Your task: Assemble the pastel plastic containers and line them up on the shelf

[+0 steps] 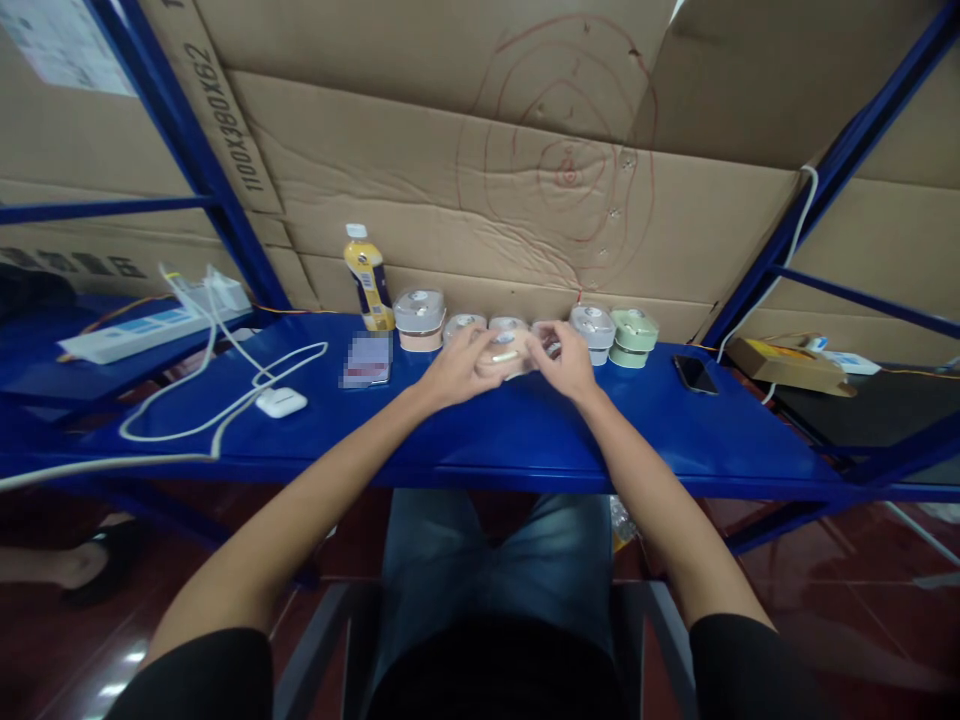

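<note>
In front of me on the blue table, a small peach lidded container (504, 354) sits between my hands. My left hand (459, 368) grips it from the left, thumb along the near side and fingers over the top. From the right, my right hand (564, 360) holds its edge with bent fingers and thumb. Behind stands a row of similar containers with clear lids: a pink one (420, 322) at the left, a whitish one (592, 330) and a green one (634, 338) at the right. My hands partly hide the middle ones.
A yellow drink bottle (369, 280) and a phone (367, 358) stand left of the row. Further left lie a white earbud case (281, 402), white cable and a power strip (157, 322). On the right are a dark phone (695, 375) and an open carton (787, 367). Cardboard (390, 150) backs the table.
</note>
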The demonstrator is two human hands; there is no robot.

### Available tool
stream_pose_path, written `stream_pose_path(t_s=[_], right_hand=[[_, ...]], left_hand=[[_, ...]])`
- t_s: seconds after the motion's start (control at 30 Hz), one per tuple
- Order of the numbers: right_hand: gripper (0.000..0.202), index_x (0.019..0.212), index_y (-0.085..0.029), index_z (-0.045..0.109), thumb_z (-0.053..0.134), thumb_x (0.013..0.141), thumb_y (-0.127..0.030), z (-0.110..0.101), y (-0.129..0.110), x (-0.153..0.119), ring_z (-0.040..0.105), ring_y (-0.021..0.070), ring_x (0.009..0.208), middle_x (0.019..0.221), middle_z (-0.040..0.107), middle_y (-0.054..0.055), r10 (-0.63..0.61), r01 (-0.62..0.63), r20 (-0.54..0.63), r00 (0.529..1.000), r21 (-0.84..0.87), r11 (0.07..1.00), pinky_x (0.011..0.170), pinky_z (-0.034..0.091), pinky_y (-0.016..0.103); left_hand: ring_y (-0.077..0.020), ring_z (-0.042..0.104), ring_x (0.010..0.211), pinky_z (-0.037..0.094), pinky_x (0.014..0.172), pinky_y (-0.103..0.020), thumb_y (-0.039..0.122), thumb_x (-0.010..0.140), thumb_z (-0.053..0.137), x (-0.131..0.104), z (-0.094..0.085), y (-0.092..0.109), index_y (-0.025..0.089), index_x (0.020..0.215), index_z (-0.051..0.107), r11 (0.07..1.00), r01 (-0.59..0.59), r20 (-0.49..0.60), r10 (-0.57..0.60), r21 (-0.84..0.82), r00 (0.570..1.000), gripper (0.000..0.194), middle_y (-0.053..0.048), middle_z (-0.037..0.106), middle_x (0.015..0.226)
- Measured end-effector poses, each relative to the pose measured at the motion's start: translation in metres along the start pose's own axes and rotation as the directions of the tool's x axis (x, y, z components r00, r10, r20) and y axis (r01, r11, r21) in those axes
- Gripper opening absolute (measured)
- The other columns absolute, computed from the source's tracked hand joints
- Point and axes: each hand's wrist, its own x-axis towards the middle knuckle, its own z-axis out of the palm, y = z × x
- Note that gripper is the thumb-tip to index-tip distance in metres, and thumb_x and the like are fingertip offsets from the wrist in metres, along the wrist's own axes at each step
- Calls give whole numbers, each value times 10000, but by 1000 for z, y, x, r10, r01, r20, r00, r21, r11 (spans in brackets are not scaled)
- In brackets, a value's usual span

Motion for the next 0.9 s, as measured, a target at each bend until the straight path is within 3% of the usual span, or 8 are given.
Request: stream_pose_path(t_s=[0.1, 0.17, 0.23, 0.37, 0.53, 0.6, 0.77, 0.9], right_hand=[[998, 1611, -162, 507, 843, 812, -656, -9, 12, -14, 532, 376, 1525, 1655, 533, 220, -185, 177, 194, 963, 58, 983, 1250, 458, 537], [1096, 1632, -188, 495, 888, 748, -704, -10, 14, -21, 489, 396, 1567, 1681, 517, 208, -200, 191, 339, 919, 61, 980, 1284, 415, 568], [1075, 1623, -205, 516, 876, 754, -726, -8, 12, -25, 549, 407, 1514, 1627, 581, 197, -175, 175, 420, 891, 40, 984, 1252, 447, 585], [1024, 1624, -226, 514, 846, 790, -719, -1, 6, -32, 617, 414, 1433, 1547, 650, 188, -144, 162, 411, 900, -9, 987, 1178, 506, 594], [816, 1498, -212, 606, 810, 844, -655, 1, 21, -31, 659, 362, 1380, 1503, 685, 174, -153, 122, 285, 946, 124, 985, 1176, 508, 553], [727, 1451, -198, 628, 760, 889, -640, -5, 35, -29, 700, 344, 1298, 1427, 727, 168, -82, 43, 210, 974, 185, 982, 1135, 534, 540], [656, 1393, -202, 661, 686, 930, -667, -26, 69, -26, 730, 320, 1162, 1257, 776, 131, 183, -205, 123, 975, 196, 959, 1061, 571, 534], [679, 1379, -155, 675, 684, 925, -660, -36, 78, -28, 732, 320, 1131, 1221, 778, 152, 244, -267, 147, 958, 159, 951, 1051, 571, 521]], left_hand=[[-408, 505, 1508, 404, 1291, -565, 425, 906, 756, -11, 14, 4, 217, 1558, 543, 990, -87, 113, 100, -114, 989, 717, -178, 508, 1589], [-416, 498, 1526, 399, 1299, -575, 437, 890, 781, -13, 23, 6, 230, 1561, 547, 983, -94, 156, 119, -160, 980, 740, -176, 512, 1620], [-423, 493, 1538, 386, 1310, -591, 444, 851, 823, -14, 32, 5, 230, 1582, 521, 976, -81, 162, 115, -200, 980, 820, -181, 520, 1637], [-434, 588, 1462, 465, 1242, -608, 477, 729, 920, -18, 44, -4, 209, 1662, 379, 948, 35, 147, 13, -315, 989, 1111, -200, 590, 1581], [-427, 635, 1404, 509, 1196, -599, 538, 716, 940, -22, 46, -8, 215, 1687, 350, 935, 118, 156, -69, -335, 985, 1181, -187, 639, 1510], [-414, 606, 1430, 480, 1231, -594, 534, 768, 914, -23, 43, -5, 213, 1679, 406, 951, 74, 149, -30, -301, 988, 1092, -183, 626, 1507], [-346, 583, 1425, 454, 1275, -546, 470, 961, 755, -24, 37, 5, 286, 1387, 769, 967, -38, 207, 93, -253, 974, 464, -115, 622, 1439], [-355, 584, 1397, 470, 1256, -565, 505, 992, 719, -23, 34, 1, 287, 1301, 822, 967, -27, 169, 72, -254, 983, 392, -118, 638, 1389]])
